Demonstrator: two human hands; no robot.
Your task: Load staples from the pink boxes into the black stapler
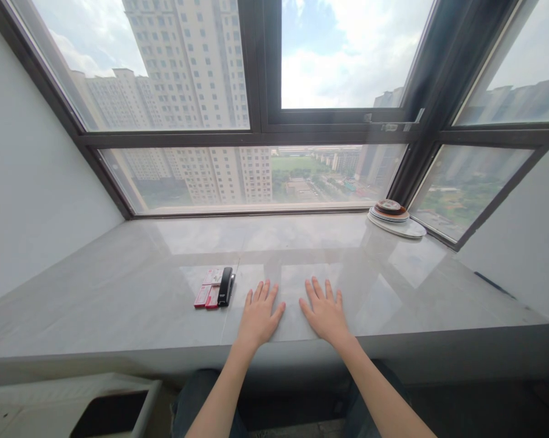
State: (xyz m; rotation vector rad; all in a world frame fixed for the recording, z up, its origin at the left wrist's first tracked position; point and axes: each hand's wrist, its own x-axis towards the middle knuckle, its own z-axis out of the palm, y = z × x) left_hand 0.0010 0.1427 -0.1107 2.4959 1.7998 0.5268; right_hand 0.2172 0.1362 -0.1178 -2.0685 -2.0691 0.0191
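Note:
My left hand (259, 313) lies palm down on the glossy marble sill (132, 286), fingers spread, holding nothing. To its right, my right hand (324, 310) rests flat the same way, also with nothing in it. The two hands are apart. Left of my left hand, a black stapler (225, 287) lies beside several small red-and-white boxes (202, 296), which sit close together against its left side. Neither hand touches the stapler or the boxes.
A stack of round plates or lids (396, 222) stands at the back right corner by the window frame (256, 139). Below the sill at the lower left is a white plastic container (64, 395). My knees show under the front edge.

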